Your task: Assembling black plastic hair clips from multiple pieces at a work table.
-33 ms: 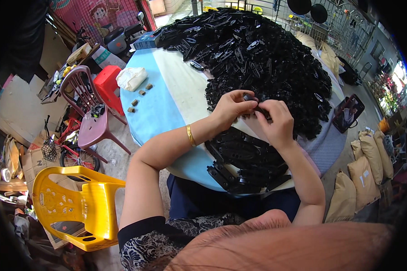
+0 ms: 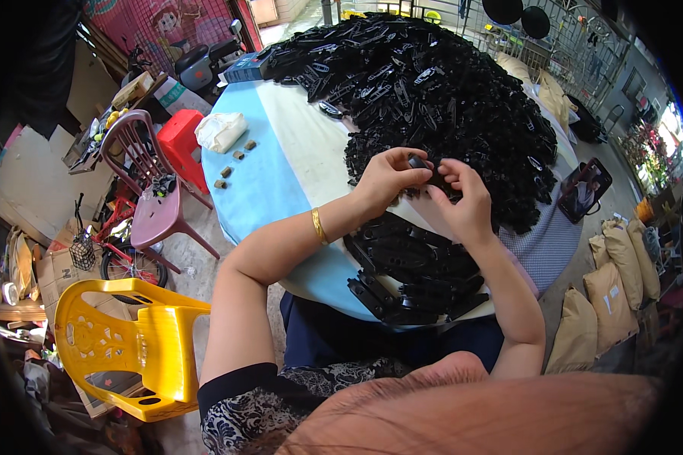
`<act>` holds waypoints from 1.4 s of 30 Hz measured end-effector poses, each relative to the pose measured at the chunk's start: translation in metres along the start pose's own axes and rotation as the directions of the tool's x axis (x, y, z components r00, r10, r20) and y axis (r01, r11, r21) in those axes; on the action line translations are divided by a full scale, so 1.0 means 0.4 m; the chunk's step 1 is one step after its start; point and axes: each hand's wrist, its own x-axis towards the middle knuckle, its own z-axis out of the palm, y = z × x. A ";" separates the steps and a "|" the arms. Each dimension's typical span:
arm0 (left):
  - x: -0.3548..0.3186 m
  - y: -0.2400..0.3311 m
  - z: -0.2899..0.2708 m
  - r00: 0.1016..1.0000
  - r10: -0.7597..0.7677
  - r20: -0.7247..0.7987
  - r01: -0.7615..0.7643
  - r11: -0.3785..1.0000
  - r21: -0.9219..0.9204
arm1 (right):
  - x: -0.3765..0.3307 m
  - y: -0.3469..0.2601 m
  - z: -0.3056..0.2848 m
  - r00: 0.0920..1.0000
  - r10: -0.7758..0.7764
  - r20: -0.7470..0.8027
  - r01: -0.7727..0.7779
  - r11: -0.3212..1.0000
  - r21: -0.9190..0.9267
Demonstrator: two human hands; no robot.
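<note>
My left hand [image 2: 387, 180] pinches a small black plastic piece [image 2: 417, 161] between thumb and fingers, over the middle of the round table [image 2: 239, 193]. Just right of it is my right hand [image 2: 467, 206], its thumb apart from the half-curled fingers and nothing visible in it. Past both hands spreads a large heap of black plastic parts [image 2: 432, 91]. Closer to my body lie several longer black pieces [image 2: 402, 262], stacked at the table's near edge. The underside of the held piece is hidden by my fingers.
A white bag [image 2: 221, 132] and several small brown plugs [image 2: 238, 155] lie on the table's left. At its right edge stands a phone [image 2: 584, 189]. A yellow chair [image 2: 163, 353], purple chair [image 2: 155, 205] and red stool [image 2: 184, 144] are leftward; sacks [image 2: 611, 303] stand rightward.
My right hand has opened, its fingers lifting and moving away from the left hand. A dark piece seen at its fingers before no longer shows there. My left hand keeps its grip.
</note>
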 end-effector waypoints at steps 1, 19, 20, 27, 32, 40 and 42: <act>-0.003 0.011 0.008 1.000 0.000 0.002 0.000 1.000 -0.002 | 0.002 0.021 0.003 0.966 0.221 0.133 -0.249 0.933 0.258; 0.084 -0.001 -0.067 0.762 0.234 0.604 -0.610 -0.053 0.790 | 0.036 0.022 -0.124 0.520 -0.206 0.829 -0.288 0.871 0.397; 0.091 -0.009 -0.057 0.761 0.233 0.606 -0.612 -0.051 0.789 | 0.036 0.018 -0.120 0.521 -0.203 0.829 -0.290 0.871 0.395; 0.118 -0.032 -0.058 0.849 0.253 0.464 -0.415 -0.224 0.882 | 0.028 0.068 -0.050 0.900 0.070 0.430 -0.048 0.997 -0.062; 0.099 -0.010 -0.043 0.766 0.463 0.445 -0.502 -0.001 0.865 | -0.011 0.138 0.008 0.899 -0.113 0.424 0.316 0.836 -0.448; 0.081 0.003 -0.054 0.930 0.340 0.137 -0.347 0.695 0.630 | 0.007 0.094 -0.009 0.980 0.079 0.182 -0.076 0.997 -0.025; 0.063 0.027 -0.032 0.900 0.382 0.212 -0.409 0.566 0.716 | 0.007 0.092 -0.012 0.976 0.184 0.113 -0.208 0.944 0.257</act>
